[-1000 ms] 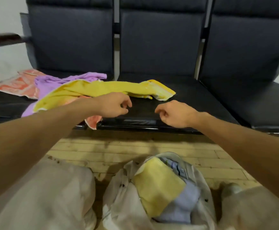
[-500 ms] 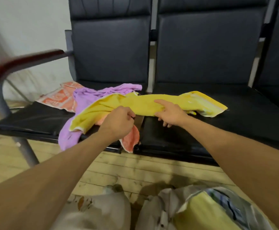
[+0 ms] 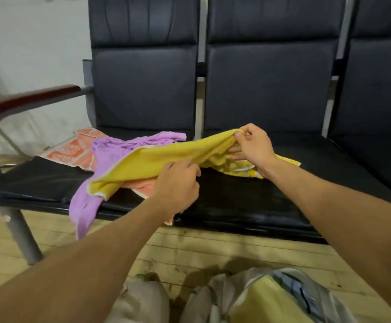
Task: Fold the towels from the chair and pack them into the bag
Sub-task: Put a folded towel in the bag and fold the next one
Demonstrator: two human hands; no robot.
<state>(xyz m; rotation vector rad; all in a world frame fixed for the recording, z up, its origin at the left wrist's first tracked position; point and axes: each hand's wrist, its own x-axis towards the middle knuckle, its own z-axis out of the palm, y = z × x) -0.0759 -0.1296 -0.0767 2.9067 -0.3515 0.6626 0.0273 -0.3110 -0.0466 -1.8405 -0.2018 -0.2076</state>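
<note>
Both hands hold the yellow towel [image 3: 166, 157] over the row of black padded chairs [image 3: 248, 201]. The left hand [image 3: 178, 185] has its fingers curled round the towel's near edge, roughly at the middle of its length, with the knuckles facing the camera. The right hand [image 3: 252, 148] is further back and higher, above the second seat. It pinches a bunched fold of the towel between thumb and fingers and lifts that part clear of the seat. Between the two hands the cloth runs as a loose, sagging band. Its right end lies crumpled on the second seat below the right hand, and its left end, edged in white, drapes over the other towels on the first seat.

Under it lies a purple towel [image 3: 110, 150], unfolded, with one end hanging over the front edge of the first seat towards the floor. An orange patterned towel [image 3: 73, 151] lies flat at the back left of that seat, partly covered by the purple one. A coral-coloured piece of cloth shows beneath the yellow towel beside the left wrist.

A dark red wooden armrest [image 3: 26, 101] on a grey metal frame closes the row on the left.

At the bottom edge of the view, on the plank floor [image 3: 190, 248], a pale bag [image 3: 215, 297] stands open. In it lie a folded pale yellow towel [image 3: 259, 304] and something blue beside that. A light trouser knee [image 3: 141, 301] shows just left of the bag.
</note>
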